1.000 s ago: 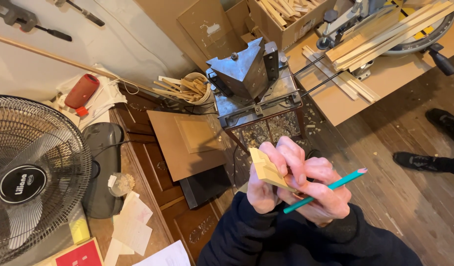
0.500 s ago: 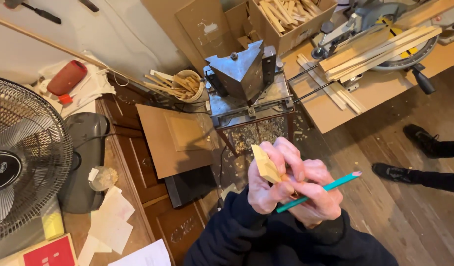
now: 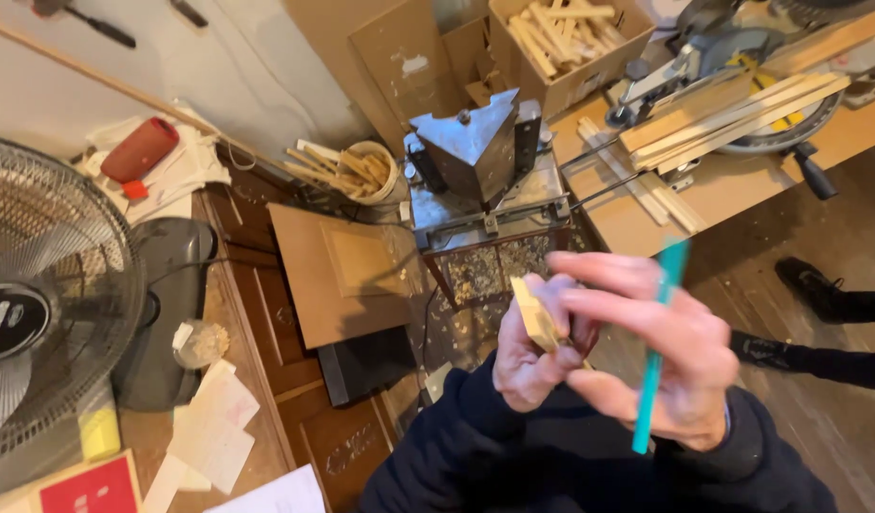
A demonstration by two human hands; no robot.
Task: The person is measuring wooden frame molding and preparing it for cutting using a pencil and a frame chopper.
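Head view: looks down on two bare hands held close before a dark-sleeved chest, above a cluttered workshop.
Left hand [image 3: 531, 353]: grip pressed together on a small pale wood piece [image 3: 535, 316], thumb and fingers pinching its lower end so that it stands tilted, upper end up and to the left.
Right hand [image 3: 658, 353]: fingers curled shut around a teal pencil [image 3: 658, 351] and reaching across to touch the left hand at the wood piece.
Teal pencil: stands nearly upright through the right hand; one end shows above the fingers, the other below the palm. Blur hides which end is the tip.
Wood piece: in the air between both hands, just below the metal machine in the picture, well apart from any surface.
Metal machine [image 3: 480, 161]: grey, wedge-shaped top, on a stand with wood chips beneath it.
Bucket [image 3: 366, 174]: left of the machine, filled with wood offcuts.
Cardboard box [image 3: 566, 47]: behind the machine, filled with wood sticks.
Counter [image 3: 722, 195]: upper right, carrying a mitre saw [image 3: 741, 57] and long wood strips [image 3: 732, 114].
Fan [image 3: 38, 304]: far left, wire guard facing the camera.
Paint roller [image 3: 138, 150]: red, lying on white cloth, upper left.
Another person's shoe [image 3: 813, 285]: black, on the wood floor at right.
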